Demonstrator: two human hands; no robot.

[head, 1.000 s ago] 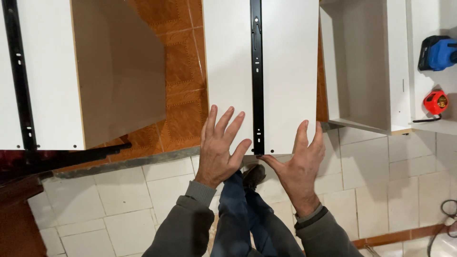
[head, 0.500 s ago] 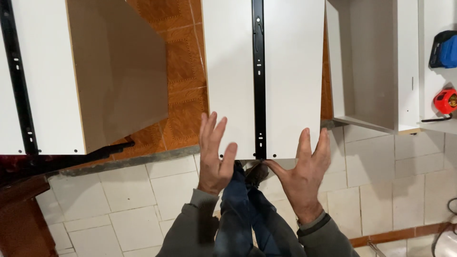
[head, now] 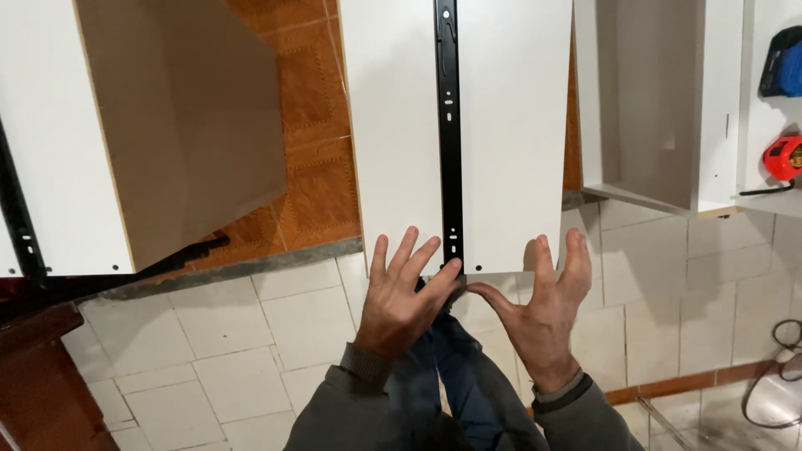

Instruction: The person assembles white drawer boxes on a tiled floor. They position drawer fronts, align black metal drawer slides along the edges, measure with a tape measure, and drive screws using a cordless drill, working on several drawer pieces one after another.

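A white panel (head: 510, 134) stands upright in front of me, with a black metal slide rail (head: 449, 125) screwed down its middle. My left hand (head: 401, 296) lies flat against the panel's lower edge just left of the rail, fingers spread, holding nothing. My right hand (head: 543, 313) is at the lower edge right of the rail, palm turned toward me, fingers up and thumb pointing at the rail's end. My legs in blue jeans (head: 455, 376) show below the hands.
A second white panel with a brown inner face (head: 50, 142) and a black rail (head: 21, 234) stands at the left. An open white cabinet box (head: 660, 108) is at the right, beside a red tape measure (head: 784, 157) and a blue tool (head: 785, 63). White and orange floor tiles lie below.
The view has shifted slightly. Both hands stay at the panel's lower edge; my left hand's fingers have spread a little and the right hand's thumb has moved closer to the rail.
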